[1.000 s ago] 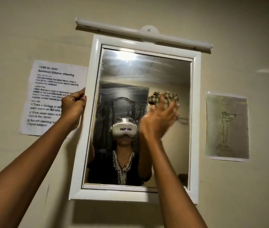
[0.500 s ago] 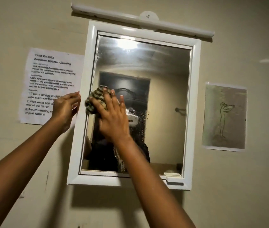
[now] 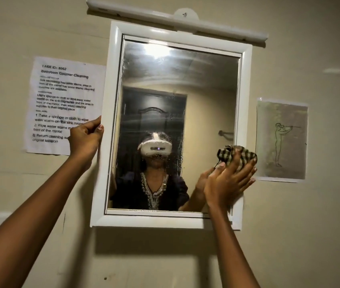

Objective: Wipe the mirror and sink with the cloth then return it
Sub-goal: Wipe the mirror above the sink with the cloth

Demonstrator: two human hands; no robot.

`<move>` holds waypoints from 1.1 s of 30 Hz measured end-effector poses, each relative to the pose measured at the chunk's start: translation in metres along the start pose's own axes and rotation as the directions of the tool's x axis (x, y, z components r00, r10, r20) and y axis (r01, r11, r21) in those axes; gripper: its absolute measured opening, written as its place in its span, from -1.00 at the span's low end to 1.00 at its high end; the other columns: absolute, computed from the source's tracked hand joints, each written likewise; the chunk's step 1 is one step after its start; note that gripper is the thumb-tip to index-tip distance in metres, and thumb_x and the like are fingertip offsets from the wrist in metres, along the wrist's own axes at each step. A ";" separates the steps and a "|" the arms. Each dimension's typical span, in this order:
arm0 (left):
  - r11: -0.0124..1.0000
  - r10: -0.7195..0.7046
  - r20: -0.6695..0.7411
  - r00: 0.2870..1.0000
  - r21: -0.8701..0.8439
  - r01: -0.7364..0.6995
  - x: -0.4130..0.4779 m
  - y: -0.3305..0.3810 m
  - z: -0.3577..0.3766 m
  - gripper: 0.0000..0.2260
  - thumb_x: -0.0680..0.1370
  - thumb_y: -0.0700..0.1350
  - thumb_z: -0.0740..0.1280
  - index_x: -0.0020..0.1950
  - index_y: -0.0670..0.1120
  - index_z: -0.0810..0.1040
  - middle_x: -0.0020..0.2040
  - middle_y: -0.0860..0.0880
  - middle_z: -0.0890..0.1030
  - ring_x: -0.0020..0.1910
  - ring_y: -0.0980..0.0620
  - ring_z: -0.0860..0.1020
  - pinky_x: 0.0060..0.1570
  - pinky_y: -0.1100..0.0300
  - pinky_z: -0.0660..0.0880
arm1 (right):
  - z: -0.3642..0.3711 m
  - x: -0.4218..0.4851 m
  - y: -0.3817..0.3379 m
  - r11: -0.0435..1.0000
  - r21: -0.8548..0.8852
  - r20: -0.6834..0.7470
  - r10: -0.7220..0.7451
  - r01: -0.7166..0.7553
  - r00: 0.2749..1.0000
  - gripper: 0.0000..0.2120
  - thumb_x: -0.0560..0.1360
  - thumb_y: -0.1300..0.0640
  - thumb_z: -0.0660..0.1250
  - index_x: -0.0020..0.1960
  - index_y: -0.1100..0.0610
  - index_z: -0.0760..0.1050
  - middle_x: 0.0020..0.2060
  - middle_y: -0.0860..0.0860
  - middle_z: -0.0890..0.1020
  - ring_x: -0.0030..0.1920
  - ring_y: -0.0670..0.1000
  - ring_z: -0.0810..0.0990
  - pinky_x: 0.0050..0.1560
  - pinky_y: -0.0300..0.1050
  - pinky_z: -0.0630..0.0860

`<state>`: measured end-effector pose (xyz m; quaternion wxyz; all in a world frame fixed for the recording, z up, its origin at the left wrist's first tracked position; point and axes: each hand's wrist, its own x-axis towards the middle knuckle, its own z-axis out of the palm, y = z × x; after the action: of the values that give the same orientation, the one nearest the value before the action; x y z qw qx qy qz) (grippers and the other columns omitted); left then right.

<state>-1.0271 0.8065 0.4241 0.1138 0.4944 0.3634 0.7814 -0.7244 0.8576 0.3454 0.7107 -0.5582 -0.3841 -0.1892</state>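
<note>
A white-framed mirror (image 3: 113, 100) hangs on the beige wall, its glass streaked, with water droplets around the middle. My right hand (image 3: 227, 181) presses a checked brown-and-cream cloth (image 3: 237, 154) flat against the glass at the lower right, next to the frame's right side. My left hand (image 3: 86, 140) grips the frame's left edge at mid height, thumb on the front. The sink is out of view.
A white light bar (image 3: 175, 19) is mounted just above the mirror. A printed task sheet (image 3: 61, 100) is taped to the wall on the left, and a small figure drawing (image 3: 281, 140) on the right. Bare wall lies below.
My right hand has swept the cloth from the glass's left side across to the lower right. The left hand has stayed on the frame's left edge.
</note>
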 end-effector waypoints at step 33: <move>0.984 -0.037 -0.063 0.997 0.174 0.047 -0.031 -0.011 -0.010 -0.65 0.46 -0.10 0.40 0.23 -0.10 0.57 0.15 -0.13 0.65 0.13 -0.06 0.61 0.21 -0.08 0.51 | -0.026 -0.036 0.064 0.998 -0.066 0.143 0.026 -0.016 0.989 -0.45 0.51 0.17 0.14 0.49 0.13 0.16 0.48 0.31 0.13 0.44 0.37 0.15 0.43 0.27 0.10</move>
<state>-1.0230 0.7931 0.3925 0.0752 0.4715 0.4444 0.7580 -0.6942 0.8465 0.2744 0.6646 -0.5972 -0.4219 -0.1534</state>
